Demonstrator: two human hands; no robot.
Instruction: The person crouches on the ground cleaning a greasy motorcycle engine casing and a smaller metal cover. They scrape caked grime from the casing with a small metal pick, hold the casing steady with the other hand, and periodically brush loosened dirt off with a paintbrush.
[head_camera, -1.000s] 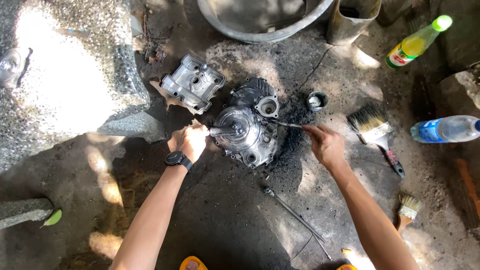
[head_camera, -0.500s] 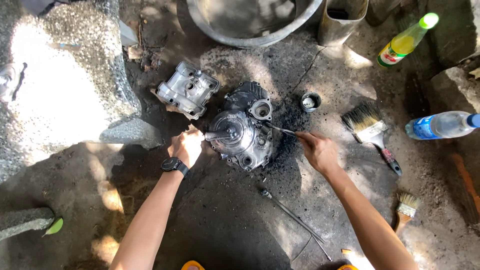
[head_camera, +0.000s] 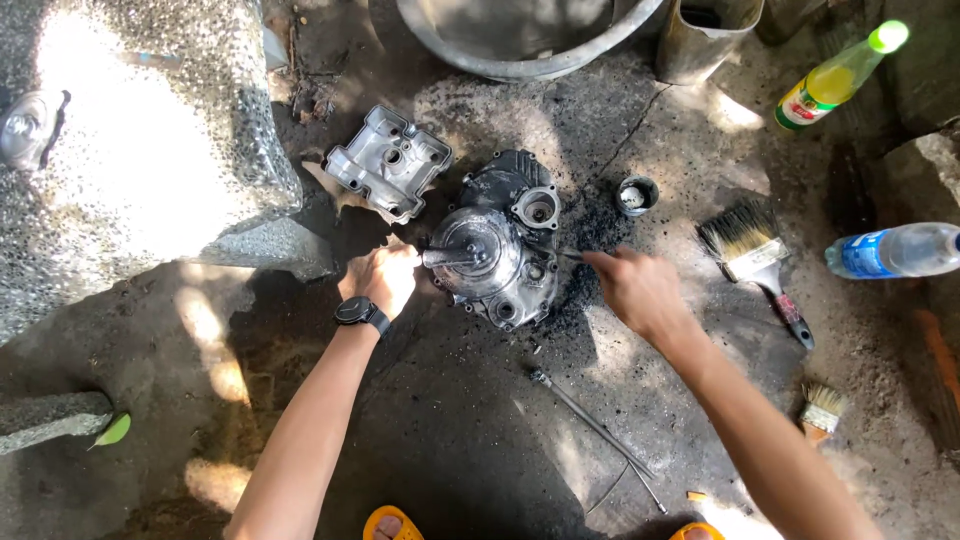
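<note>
Engine cover (head_camera: 497, 252): left hand (head_camera: 380, 280) still grips its edge; right hand (head_camera: 635, 290) still pinches thin tool (head_camera: 572, 255).

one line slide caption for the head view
Left hand steadies a grimy dark metal engine cover; right hand works it.

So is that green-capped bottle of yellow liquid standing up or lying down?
Lying down. The bottle rests on its side on the ground, cap on and pointing to the upper right, with yellow liquid showing along its length.
</note>
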